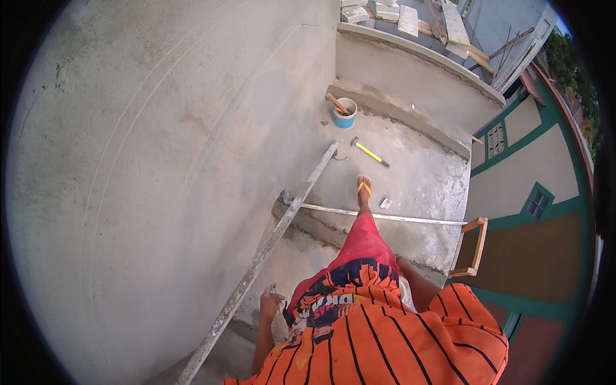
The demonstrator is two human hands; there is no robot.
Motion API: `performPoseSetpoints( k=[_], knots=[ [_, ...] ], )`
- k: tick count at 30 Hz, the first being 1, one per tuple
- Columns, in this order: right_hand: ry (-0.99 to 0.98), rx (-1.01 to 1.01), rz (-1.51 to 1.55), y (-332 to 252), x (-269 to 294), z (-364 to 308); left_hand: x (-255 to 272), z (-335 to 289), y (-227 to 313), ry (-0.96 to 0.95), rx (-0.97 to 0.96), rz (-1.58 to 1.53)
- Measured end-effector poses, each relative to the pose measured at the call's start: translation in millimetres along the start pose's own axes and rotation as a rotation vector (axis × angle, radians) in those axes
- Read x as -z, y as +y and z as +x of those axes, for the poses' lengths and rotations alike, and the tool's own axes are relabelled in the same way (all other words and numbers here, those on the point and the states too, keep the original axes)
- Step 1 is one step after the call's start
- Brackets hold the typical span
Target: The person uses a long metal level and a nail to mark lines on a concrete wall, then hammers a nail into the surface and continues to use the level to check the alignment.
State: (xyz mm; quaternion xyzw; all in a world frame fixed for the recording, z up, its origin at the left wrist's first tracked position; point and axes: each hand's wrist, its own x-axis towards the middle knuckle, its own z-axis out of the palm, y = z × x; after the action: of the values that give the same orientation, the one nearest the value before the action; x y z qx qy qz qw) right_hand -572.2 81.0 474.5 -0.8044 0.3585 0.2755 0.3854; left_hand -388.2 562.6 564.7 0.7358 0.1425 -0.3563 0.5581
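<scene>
Low on the left, beside my orange striped shirt, my left hand is closed at the top of a pale grey, limp-looking thing that I cannot make out. My right hand shows only in part beyond the red trouser leg; its fingers are hidden. A long, mortar-stained straightedge slants past my left hand, close to the wall. From near its upper part a thin pale strip runs across the landing, behind my leg, to a wooden frame at the right edge.
On the landing stand a blue-and-white bucket with a wooden handle sticking out and a yellow-handled hammer. A white chunk lies by my sandalled foot. Concrete steps drop toward me. A plastered wall rises left; blocks and planks lie beyond the far low wall.
</scene>
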Motion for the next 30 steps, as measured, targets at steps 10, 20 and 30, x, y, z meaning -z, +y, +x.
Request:
performPoseSetpoints(
  k=[10,20,30],
  knots=[
    [0.089,-0.119,0.039,-39,201,343,-151,167,59,0.191,0.609,-0.27],
    [-0.047,-0.126,0.151,-58,283,426,-335,307,406,-0.036,0.268,0.006],
    [0.0,-0.058,0.138,-113,347,408,-284,324,335,0.218,0.408,-0.094]
  ],
)
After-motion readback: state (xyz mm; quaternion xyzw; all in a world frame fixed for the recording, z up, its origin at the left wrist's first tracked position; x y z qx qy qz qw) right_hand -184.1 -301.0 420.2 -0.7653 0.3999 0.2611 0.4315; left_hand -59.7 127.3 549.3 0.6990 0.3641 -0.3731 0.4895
